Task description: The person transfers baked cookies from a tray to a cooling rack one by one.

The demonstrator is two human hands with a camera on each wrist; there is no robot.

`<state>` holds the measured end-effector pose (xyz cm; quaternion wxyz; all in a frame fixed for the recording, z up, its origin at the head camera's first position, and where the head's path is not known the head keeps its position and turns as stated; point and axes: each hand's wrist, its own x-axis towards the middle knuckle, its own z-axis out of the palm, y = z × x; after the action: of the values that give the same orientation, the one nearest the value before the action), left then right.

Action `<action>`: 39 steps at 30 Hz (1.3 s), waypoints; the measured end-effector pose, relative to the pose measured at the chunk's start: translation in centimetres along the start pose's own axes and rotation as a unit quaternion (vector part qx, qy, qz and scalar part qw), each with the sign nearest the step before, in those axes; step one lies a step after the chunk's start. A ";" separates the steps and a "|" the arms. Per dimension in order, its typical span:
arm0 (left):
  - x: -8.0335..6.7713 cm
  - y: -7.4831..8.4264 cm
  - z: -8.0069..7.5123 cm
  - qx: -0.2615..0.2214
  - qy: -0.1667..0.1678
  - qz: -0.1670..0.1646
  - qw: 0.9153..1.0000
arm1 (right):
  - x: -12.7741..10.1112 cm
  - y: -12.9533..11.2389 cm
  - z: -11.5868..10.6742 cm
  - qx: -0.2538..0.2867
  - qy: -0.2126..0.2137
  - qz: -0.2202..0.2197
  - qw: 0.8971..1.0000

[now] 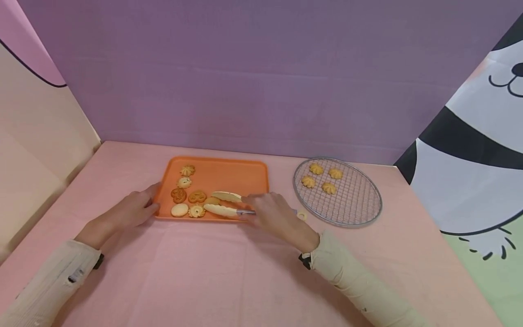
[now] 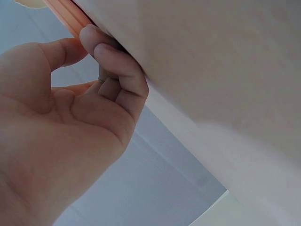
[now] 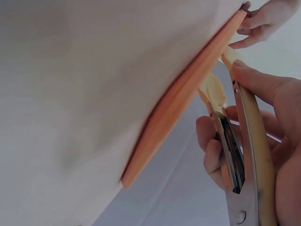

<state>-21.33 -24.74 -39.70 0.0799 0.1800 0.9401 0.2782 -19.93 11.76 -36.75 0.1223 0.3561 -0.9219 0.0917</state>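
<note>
An orange tray (image 1: 245,175) lies on the pink table and holds several cookies (image 1: 188,196) along its left side. My left hand (image 1: 149,200) holds the tray's near left corner; in the left wrist view its curled fingers (image 2: 110,54) and thumb pinch the tray's rim (image 2: 70,16). My right hand (image 1: 255,206) grips metal tongs (image 1: 224,204) with cream tips. The tips reach over the tray's front part with a pale cookie (image 1: 212,200) between them; I cannot tell whether they touch it. In the right wrist view the tongs (image 3: 249,141) stand beside the tray's edge (image 3: 183,99).
A round wire rack (image 1: 355,204) with several flower-shaped cookies (image 1: 322,178) sits right of the tray. One small cookie (image 1: 301,215) lies on the table between the rack and my right hand. Purple and printed walls close in the table at the back and sides.
</note>
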 end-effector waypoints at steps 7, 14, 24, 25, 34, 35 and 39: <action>0.1 0.2 0.1 0.008 0.006 0.003 1.000 | -0.5 0.4 0.2 -0.034 0.017 -0.024 0.999; 0.1 0.3 0.1 0.009 0.005 0.001 1.000 | -1.3 0.8 -0.3 -0.050 0.017 -0.002 0.999; 0.1 0.4 0.0 0.011 0.009 0.002 1.000 | -2.7 1.5 -1.5 -0.031 0.036 0.015 0.999; 0.1 0.4 0.0 0.012 0.008 0.001 1.000 | -2.8 1.6 -1.6 -0.029 0.036 0.017 0.999; 0.0 0.3 0.0 0.006 0.004 -0.005 1.000 | -4.4 2.5 -2.6 -0.044 0.062 0.016 0.997; 0.0 0.4 0.0 0.006 0.004 -0.004 1.000 | -4.6 2.6 -2.7 -0.048 0.066 0.016 0.997; -0.1 0.3 0.0 0.007 0.004 -0.002 1.000 | -5.3 3.2 -2.8 -0.059 0.083 0.020 0.995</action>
<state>-21.14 -24.52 -39.53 0.0753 0.1771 0.9427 0.2726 -17.82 18.20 -35.86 0.2170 0.3212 -0.9193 0.0688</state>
